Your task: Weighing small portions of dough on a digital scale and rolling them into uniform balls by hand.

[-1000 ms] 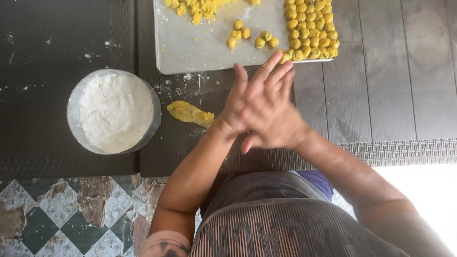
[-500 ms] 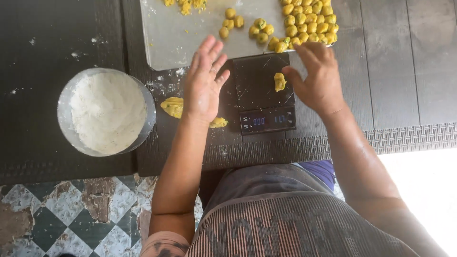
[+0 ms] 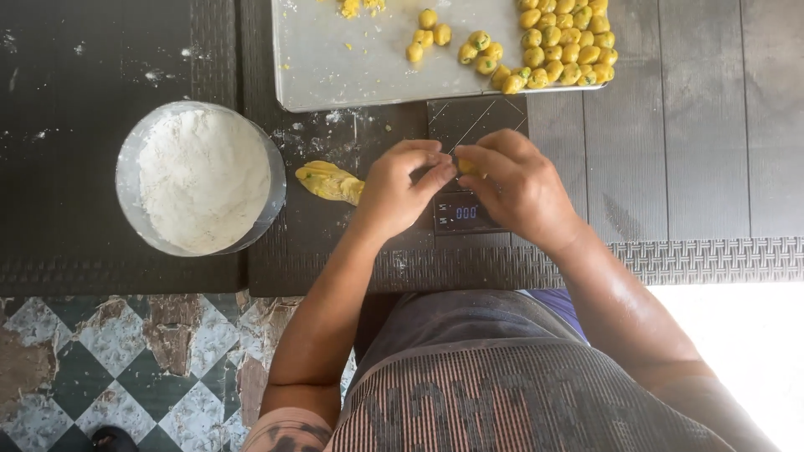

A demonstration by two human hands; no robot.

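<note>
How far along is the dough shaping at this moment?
Done: many small yellow dough balls sit packed on the metal tray, with a few loose ones beside them. In hand: the left hand and right hand meet over the digital scale, pinching a small yellow piece. Left: a lump of yellow dough lies beside the bowl of flour; much of the tray is bare.

The surface (image 3: 712, 167) is dark grey with a fine woven texture, dusted here and there with white, and the floor (image 3: 126, 368) shows a worn green-and-white checker pattern with brown patches. A clear bowl (image 3: 134, 142) holds white flour (image 3: 203, 177), beside a yellow dough lump (image 3: 329, 181) flecked with green, and the pale silver tray (image 3: 352, 75) carries yellow dough balls (image 3: 563, 48), some touched with green. The black scale (image 3: 473, 125) has a blue-lit display (image 3: 466, 213), and the apron (image 3: 536, 402) is grey-brown with thin dark stripes.
</note>
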